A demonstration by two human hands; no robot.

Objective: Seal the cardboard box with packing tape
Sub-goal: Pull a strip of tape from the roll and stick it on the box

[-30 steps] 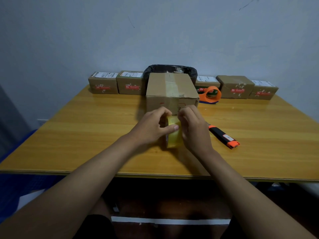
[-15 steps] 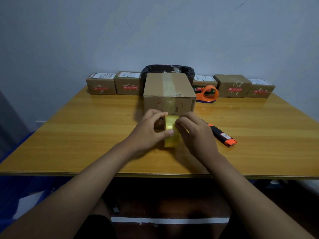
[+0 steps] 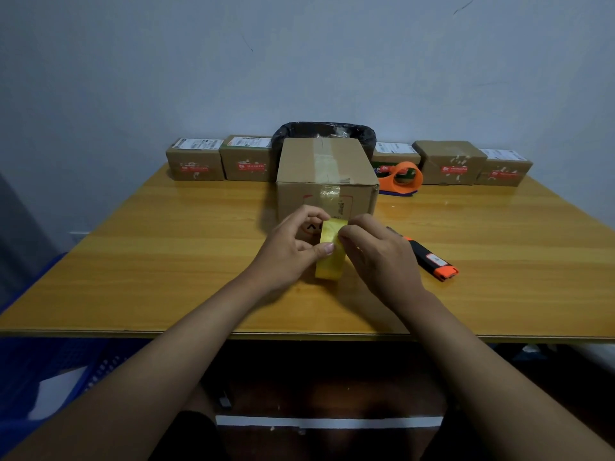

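Observation:
A brown cardboard box [image 3: 324,168] stands mid-table with old clear tape along its top seam and down its front. Just in front of it a roll of yellowish packing tape [image 3: 330,257] stands on edge. My left hand [image 3: 286,251] grips the roll from the left, thumb across its face. My right hand [image 3: 379,254] pinches at the roll's upper edge with its fingertips; whether it has a loose tape end is hidden.
An orange tape dispenser [image 3: 401,178] lies right of the box. A black and orange utility knife [image 3: 432,261] lies by my right hand. Several small labelled parcels [image 3: 196,159] line the wall, with a black-lined bin [image 3: 324,131] behind the box. The table's near edge [image 3: 299,334] is close.
My right fingertips have shifted from the roll's side up to its top edge. The left hand keeps its hold, and the roll stays in place.

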